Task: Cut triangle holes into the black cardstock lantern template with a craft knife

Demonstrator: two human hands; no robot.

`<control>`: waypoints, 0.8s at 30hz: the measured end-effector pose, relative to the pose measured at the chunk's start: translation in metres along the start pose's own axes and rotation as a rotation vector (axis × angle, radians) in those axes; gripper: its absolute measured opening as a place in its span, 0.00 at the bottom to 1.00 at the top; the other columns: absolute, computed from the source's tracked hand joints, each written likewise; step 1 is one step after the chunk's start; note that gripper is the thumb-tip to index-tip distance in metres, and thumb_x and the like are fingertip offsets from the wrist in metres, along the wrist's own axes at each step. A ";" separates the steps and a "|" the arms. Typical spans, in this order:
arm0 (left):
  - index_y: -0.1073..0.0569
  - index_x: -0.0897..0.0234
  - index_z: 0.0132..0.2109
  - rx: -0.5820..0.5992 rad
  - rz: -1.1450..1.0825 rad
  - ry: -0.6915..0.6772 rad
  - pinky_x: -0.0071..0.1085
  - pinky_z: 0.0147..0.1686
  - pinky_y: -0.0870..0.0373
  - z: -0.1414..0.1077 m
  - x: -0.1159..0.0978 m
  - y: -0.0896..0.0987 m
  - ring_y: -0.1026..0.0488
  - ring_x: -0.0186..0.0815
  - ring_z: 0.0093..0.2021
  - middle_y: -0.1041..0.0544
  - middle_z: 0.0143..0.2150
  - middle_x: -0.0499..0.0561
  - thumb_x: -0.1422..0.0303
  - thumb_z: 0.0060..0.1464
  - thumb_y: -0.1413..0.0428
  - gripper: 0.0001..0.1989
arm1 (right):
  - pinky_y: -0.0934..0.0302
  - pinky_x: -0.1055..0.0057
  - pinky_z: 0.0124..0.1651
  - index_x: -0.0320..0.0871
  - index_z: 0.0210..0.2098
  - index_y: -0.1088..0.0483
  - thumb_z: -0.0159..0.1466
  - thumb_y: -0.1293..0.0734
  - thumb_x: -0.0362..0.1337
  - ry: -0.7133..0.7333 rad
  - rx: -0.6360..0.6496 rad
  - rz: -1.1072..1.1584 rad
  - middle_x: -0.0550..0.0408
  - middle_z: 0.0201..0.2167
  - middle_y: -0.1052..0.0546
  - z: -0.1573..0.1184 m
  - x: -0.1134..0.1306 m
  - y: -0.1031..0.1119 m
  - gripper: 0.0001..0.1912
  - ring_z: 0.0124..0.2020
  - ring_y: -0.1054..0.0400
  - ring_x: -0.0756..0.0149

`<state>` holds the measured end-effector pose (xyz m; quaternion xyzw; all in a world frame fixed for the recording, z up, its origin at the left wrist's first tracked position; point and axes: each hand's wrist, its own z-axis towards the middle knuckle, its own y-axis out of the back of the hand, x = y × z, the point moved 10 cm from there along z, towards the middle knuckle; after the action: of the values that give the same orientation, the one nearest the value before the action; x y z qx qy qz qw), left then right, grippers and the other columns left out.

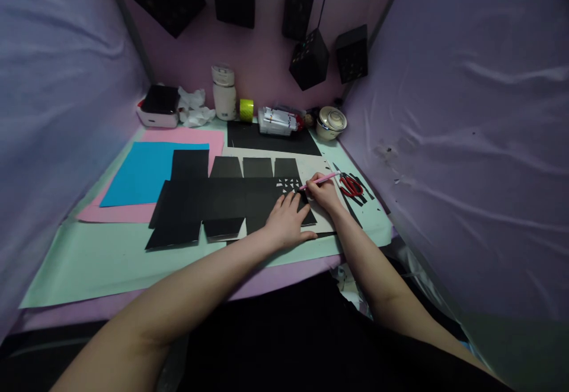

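A black cardboard box net (226,196) with several flaps lies flat before me. Small triangular openings (288,184) near its right end show pale material underneath. My left hand (288,221) rests spread on the card, just below these openings. In my right hand (323,193) is a slim pink craft knife (326,178), gripped like a pen. Its tip meets the card close to my left fingertips; the blade itself is too small to make out. A pale board (313,169) lies under the right part of the net.
Red-handled scissors (351,186) lie among black scraps on the right. Blue paper (137,172) overlaps pink paper (115,214) at left. A white bottle (224,95), yellow tape roll (246,110), plastic case (278,121) and lidded bowl (331,124) line the back. Black boxes (310,60) hang above.
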<state>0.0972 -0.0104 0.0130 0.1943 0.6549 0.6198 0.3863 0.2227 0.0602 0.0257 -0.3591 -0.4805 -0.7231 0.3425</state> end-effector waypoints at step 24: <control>0.39 0.64 0.67 0.025 0.008 0.010 0.50 0.67 0.60 0.000 -0.001 0.002 0.56 0.56 0.71 0.48 0.71 0.64 0.41 0.53 0.48 0.43 | 0.46 0.70 0.29 0.45 0.22 0.39 0.55 0.37 0.38 -0.012 -0.092 -0.067 0.62 0.17 0.32 0.001 0.001 0.010 0.08 0.22 0.39 0.68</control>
<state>0.0976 -0.0110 0.0150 0.1985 0.6639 0.6139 0.3781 0.2306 0.0580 0.0311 -0.3624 -0.4605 -0.7535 0.2982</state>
